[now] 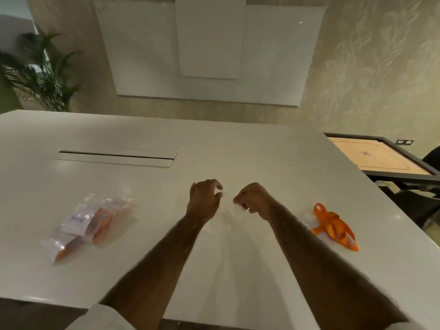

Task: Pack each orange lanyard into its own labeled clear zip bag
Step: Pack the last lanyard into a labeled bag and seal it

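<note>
Seemingly both hands, left (204,200) and right (252,200), pinch a clear zip bag (226,216); slippery film could slide free.

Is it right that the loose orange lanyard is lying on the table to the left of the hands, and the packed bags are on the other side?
Not quite. The head view shows the loose orange lanyard lying on the table to the right of the hands, beside the right hand. The packed bags are on the other side, left of the left hand.
</note>
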Demonstrator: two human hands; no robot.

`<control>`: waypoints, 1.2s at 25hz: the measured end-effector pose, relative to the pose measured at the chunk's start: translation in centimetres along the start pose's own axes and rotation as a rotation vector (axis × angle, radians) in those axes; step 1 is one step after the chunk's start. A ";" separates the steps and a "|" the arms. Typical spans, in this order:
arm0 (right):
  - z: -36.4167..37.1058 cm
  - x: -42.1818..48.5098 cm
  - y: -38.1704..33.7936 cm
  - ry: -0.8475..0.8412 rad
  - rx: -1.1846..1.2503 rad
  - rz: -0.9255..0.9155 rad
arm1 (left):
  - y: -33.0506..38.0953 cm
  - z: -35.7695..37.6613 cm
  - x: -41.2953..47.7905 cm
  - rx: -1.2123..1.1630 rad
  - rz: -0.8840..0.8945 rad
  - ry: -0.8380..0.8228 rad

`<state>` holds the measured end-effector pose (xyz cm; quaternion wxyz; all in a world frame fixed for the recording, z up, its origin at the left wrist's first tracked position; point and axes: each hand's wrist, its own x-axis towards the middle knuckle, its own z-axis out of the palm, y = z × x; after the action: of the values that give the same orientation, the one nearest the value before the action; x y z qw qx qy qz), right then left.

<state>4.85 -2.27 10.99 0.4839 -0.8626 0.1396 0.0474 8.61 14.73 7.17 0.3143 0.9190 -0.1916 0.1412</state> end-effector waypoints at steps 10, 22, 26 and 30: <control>-8.5 1.6 3.7 -0.048 0.178 -0.139 | 11.3 4.9 2.7 -0.444 -0.448 -0.005; -10.6 2.7 3.2 0.236 -0.109 -0.196 | 13.6 3.9 6.0 0.132 -0.162 -0.079; -10.7 3.3 2.1 0.277 -0.069 -0.216 | 12.1 3.6 6.6 0.027 0.012 -0.070; -10.5 3.6 1.5 0.283 0.018 -0.206 | 10.1 3.5 6.5 -0.308 0.121 -0.221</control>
<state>7.26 -12.64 14.50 0.4694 -0.8660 0.1177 -0.1257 10.40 3.42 12.22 0.4192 0.8568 -0.2991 0.0269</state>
